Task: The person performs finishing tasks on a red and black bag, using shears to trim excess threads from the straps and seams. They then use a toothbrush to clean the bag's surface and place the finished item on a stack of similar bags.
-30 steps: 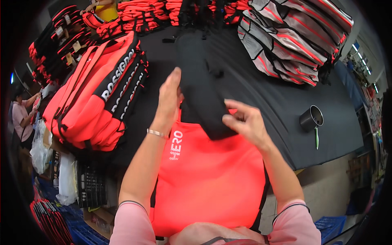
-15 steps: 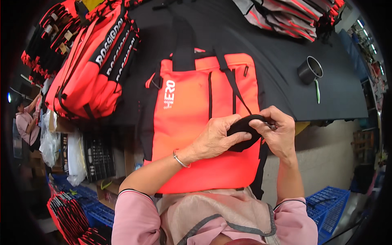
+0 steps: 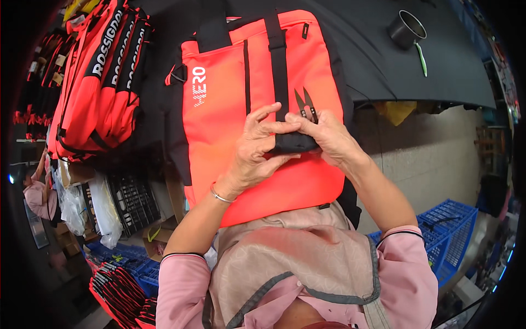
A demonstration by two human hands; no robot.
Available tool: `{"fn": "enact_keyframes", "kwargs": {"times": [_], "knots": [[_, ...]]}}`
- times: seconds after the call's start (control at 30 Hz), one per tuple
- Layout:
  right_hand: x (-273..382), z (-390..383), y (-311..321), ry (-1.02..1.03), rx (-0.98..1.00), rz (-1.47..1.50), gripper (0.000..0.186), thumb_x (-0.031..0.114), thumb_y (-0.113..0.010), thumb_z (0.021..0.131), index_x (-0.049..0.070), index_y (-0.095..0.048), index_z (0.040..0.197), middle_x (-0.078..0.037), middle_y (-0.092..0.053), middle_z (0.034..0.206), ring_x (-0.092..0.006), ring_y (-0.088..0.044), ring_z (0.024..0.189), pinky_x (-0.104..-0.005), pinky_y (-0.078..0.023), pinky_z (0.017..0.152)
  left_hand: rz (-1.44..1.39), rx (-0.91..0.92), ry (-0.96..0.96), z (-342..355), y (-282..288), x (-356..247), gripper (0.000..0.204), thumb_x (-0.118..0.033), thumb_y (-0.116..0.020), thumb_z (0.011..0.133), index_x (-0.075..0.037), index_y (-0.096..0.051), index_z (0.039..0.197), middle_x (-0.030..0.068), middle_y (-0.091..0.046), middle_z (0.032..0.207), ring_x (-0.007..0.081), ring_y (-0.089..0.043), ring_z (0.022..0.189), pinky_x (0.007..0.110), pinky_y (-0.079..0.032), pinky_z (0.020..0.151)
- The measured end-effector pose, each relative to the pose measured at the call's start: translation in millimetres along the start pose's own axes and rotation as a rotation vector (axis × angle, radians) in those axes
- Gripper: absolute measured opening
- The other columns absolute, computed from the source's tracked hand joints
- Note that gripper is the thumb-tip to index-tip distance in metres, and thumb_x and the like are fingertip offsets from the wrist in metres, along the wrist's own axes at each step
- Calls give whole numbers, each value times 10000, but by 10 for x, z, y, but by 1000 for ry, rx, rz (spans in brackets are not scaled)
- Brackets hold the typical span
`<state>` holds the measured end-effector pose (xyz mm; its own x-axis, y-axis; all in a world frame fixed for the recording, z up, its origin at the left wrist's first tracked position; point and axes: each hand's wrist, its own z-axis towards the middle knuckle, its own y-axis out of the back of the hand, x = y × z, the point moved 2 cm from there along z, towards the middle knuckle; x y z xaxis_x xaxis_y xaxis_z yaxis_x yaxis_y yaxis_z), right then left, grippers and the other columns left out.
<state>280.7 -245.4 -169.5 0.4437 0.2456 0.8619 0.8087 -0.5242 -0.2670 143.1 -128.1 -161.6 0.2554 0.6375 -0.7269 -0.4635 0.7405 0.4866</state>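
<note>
A bright red-orange bag (image 3: 219, 137) with black trim lies flat in front of me, its near edge against my apron. Down its front runs a black strap (image 3: 279, 71), ending in a wider black piece (image 3: 296, 143) between my hands. My left hand (image 3: 260, 143) is closed around the left side of this black piece, thumb below and fingers above. My right hand (image 3: 329, 137) holds small dark thread snips (image 3: 304, 101), blades apart and pointing away from me. Its thumb also presses the black piece's upper edge.
More red and black bags (image 3: 98, 104) stand stacked at the left. A dark metal mug (image 3: 406, 32) and a light green-handled tool (image 3: 421, 59) lie on the black-covered table (image 3: 378, 71). Blue crates (image 3: 449, 233) stand low at the right. Another person (image 3: 41, 194) is at the far left.
The bag appears closer to me and lower-left objects have shifted as my view moved. The snips, mostly hidden in my right hand before, now point outward. The strap now lies straight.
</note>
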Motion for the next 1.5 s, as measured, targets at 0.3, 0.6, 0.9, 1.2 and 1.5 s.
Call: {"fn": "enact_keyframes", "kwargs": {"times": [0.3,0.6,0.9,1.2,1.5], "knots": [[161,-720,-9,401,-395,-608,219,170,-667,954,-35,-640,1027,-146,-704,949,-242,-699,857,-334,-547,788,-195,-141,310,-131,-116,113,260,-10,-842,740,-59,-780,988,86,-716,1096,154,-678,966,278,-560,831],[84,-685,-61,621,-422,-860,211,159,-767,845,3,-657,936,-124,-694,852,-274,-687,753,-354,-542,654,-142,-143,235,-145,-151,171,285,-35,-829,736,-101,-779,1008,52,-733,1069,167,-703,873,280,-577,746],[101,-636,13,601,-349,-946,215,198,-766,848,24,-649,896,-99,-689,829,-267,-669,720,-360,-518,625,-226,-56,228,-160,-149,230,260,25,-813,763,-50,-772,1009,99,-713,1106,157,-701,907,276,-583,787],[107,-635,116,404,-304,-550,175,142,-765,851,2,-666,890,-103,-702,825,-216,-661,684,-312,-523,646,-232,-26,267,-135,-133,222,302,35,-824,731,-50,-775,1016,99,-722,1099,161,-689,917,280,-566,791],[84,-620,242,330,-246,-553,145,113,-733,891,-5,-651,908,-39,-676,804,-88,-621,732,-273,-499,639,-85,139,165,-170,-65,69,239,23,-762,737,-83,-793,950,122,-673,1244,248,-640,1093,395,-502,968]]}}
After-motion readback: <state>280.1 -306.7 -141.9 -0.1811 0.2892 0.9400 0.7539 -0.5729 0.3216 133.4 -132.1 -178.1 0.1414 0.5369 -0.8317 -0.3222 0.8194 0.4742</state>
